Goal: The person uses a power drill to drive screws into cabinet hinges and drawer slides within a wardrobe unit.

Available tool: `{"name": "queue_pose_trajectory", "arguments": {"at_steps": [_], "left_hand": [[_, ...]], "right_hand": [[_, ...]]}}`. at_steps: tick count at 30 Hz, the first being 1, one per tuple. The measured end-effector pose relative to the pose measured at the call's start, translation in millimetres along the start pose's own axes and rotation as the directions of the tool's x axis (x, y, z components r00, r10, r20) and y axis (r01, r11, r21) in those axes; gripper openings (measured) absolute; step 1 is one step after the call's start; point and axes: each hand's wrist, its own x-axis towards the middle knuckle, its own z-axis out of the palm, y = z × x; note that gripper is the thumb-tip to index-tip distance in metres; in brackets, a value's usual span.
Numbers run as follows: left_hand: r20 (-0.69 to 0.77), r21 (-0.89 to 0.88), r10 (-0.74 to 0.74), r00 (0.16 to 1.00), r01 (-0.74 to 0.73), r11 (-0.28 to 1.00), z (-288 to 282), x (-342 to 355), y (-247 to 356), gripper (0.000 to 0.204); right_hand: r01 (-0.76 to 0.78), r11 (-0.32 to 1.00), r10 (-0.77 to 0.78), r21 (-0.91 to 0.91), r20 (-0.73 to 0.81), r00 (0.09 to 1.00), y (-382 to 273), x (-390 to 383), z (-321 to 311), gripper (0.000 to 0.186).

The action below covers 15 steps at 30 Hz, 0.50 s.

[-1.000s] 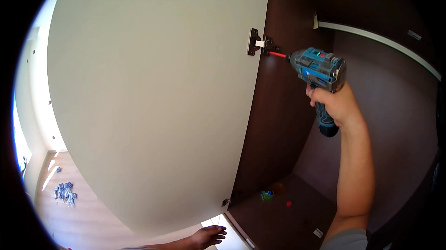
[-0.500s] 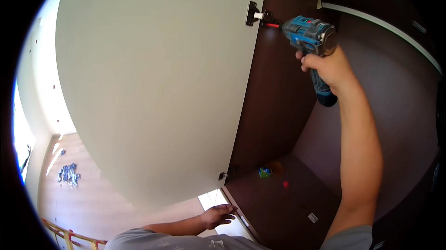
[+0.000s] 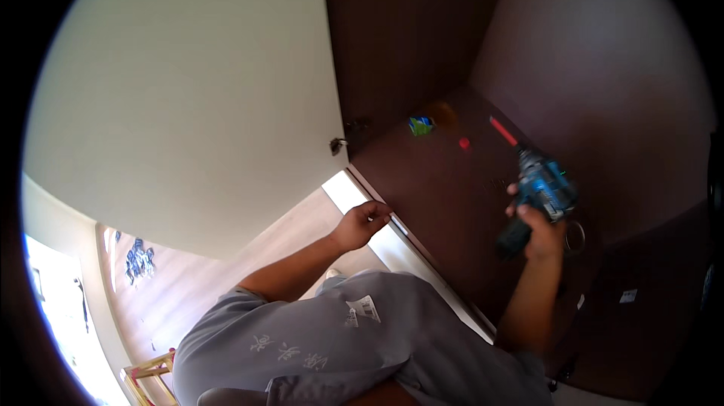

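My right hand (image 3: 544,232) is wrapped round the grip of a blue and black cordless drill (image 3: 549,189). Its long red bit (image 3: 503,131) points up and to the left, touching nothing that I can see. Low over the cabinet's front edge, my left hand (image 3: 363,226) has its fingers curled in towards the thumb; whatever they may hold is hidden. A pale cabinet door (image 3: 188,89) stands swung out at left. Near its lower corner is a dark metal hinge (image 3: 338,147), beside the brown cabinet side panel (image 3: 411,36).
On the brown cabinet floor (image 3: 430,195) lie a green and blue packet (image 3: 421,126) and a small red object (image 3: 464,144). A pale strip (image 3: 392,244) runs along the front edge. Crumpled silvery wrapping (image 3: 139,261) is on the wood floor, and a yellowish frame (image 3: 151,376) stands at lower left.
The drill has come down from the upper hinge, which has left the view, to low over the cabinet floor. My left hand's fingers have curled in. The view has tilted downward.
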Motion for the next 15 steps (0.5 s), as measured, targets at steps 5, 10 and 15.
{"name": "queue_pose_trajectory", "arguments": {"at_steps": [5, 10, 15], "left_hand": [[0.147, 0.458, 0.342, 0.928, -0.370, 0.808, 24, 57, 23, 0.029], [0.196, 0.766, 0.348, 0.917, -0.365, 0.529, 43, 101, 7, 0.049], [0.261, 0.763, 0.392, 0.882, -0.437, 0.476, 44, 102, 7, 0.051]], "right_hand": [[-0.138, 0.935, 0.130, -0.326, -0.046, 0.990, 95, -60, -56, 0.062], [-0.026, 0.408, 0.075, -0.913, 0.004, 0.997, 95, -76, -27, 0.076], [-0.066, 0.343, 0.199, -0.937, 0.004, 0.980, 113, -83, -32, 0.078]]}}
